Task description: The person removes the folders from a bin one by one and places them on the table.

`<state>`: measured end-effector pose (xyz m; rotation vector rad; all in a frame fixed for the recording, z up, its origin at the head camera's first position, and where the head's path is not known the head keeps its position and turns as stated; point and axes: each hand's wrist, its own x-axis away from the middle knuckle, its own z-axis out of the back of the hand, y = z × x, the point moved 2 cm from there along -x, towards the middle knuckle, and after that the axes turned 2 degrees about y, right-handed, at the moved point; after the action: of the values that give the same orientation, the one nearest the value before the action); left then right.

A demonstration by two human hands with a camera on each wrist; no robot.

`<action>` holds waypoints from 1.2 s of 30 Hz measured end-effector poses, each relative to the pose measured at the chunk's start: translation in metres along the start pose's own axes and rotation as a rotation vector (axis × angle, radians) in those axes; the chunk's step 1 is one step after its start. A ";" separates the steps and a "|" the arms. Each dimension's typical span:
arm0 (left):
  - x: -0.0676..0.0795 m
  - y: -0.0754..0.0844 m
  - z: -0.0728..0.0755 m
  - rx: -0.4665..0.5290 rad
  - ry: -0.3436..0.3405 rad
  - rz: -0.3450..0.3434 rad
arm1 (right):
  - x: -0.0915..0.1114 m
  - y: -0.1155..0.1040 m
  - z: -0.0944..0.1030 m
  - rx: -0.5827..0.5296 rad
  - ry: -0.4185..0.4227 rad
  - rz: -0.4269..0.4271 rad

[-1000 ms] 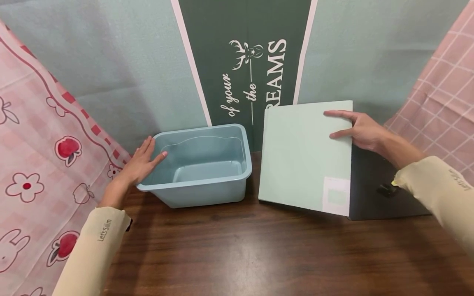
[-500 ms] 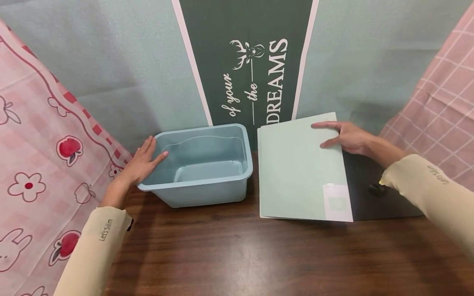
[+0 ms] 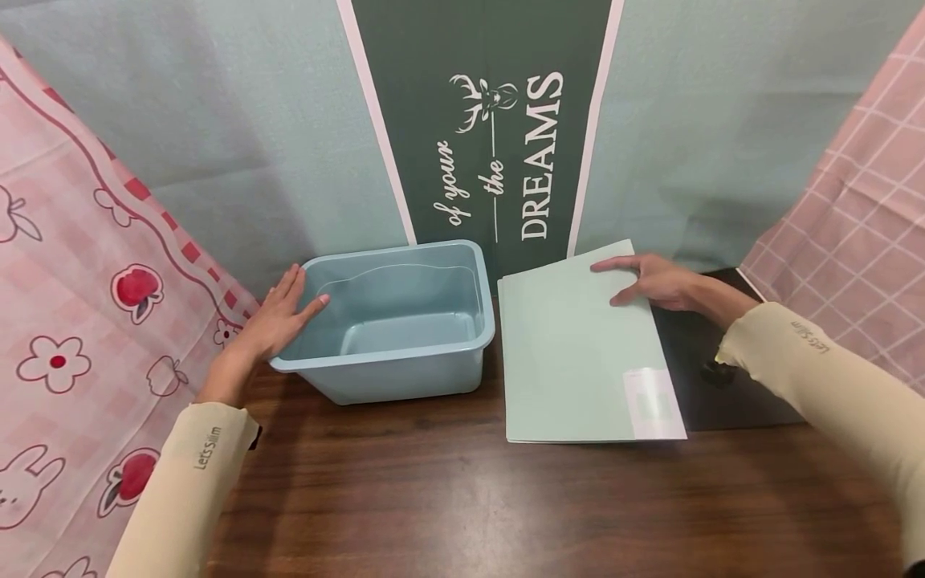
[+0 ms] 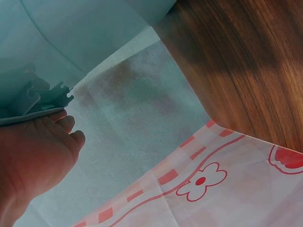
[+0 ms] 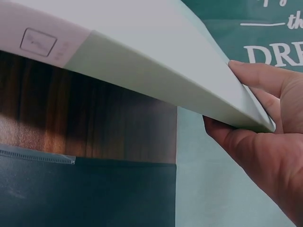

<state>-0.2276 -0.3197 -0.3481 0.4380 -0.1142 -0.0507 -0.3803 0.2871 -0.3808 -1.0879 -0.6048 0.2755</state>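
Note:
My right hand [image 3: 661, 281] grips a pale green file folder [image 3: 578, 353] near the top of its right edge. In the right wrist view the fingers lie on one side of the folder's spine [image 5: 142, 71] and the thumb on the other, and the spine is raised above the table. A white label [image 3: 654, 404] sits at the cover's lower right corner. On the left, my left hand [image 3: 278, 317] holds the rim of a blue plastic basin [image 3: 390, 377] at its left end, thumb over the inner side. In the left wrist view its fingers [image 4: 66, 124] bend at the rim.
A dark folder [image 3: 751, 401] lies flat on the wooden table [image 3: 462, 498], right of the green one and partly under the right arm. Behind stands a grey-green cloth backdrop [image 3: 238, 120] with printed words. Patterned pink cloths hang left [image 3: 87, 297] and right [image 3: 867, 225].
My right hand has brought the green folder left and toward me, lowering it beside the basin, its top edge now slanting. More of the backdrop lettering shows. The left hand and basin have stayed put.

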 end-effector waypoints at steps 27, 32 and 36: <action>0.000 0.000 -0.003 0.000 0.015 -0.009 | -0.038 0.028 -0.008 0.490 0.101 0.070; -0.001 0.000 -0.004 -0.001 0.025 0.000 | -0.044 0.033 -0.006 0.526 0.127 0.085; -0.003 0.000 -0.006 -0.001 0.030 0.009 | -0.048 0.037 -0.006 0.557 0.140 0.081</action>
<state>-0.2300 -0.3172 -0.3538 0.4366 -0.0869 -0.0359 -0.4133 0.2757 -0.4311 -0.5871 -0.3267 0.4060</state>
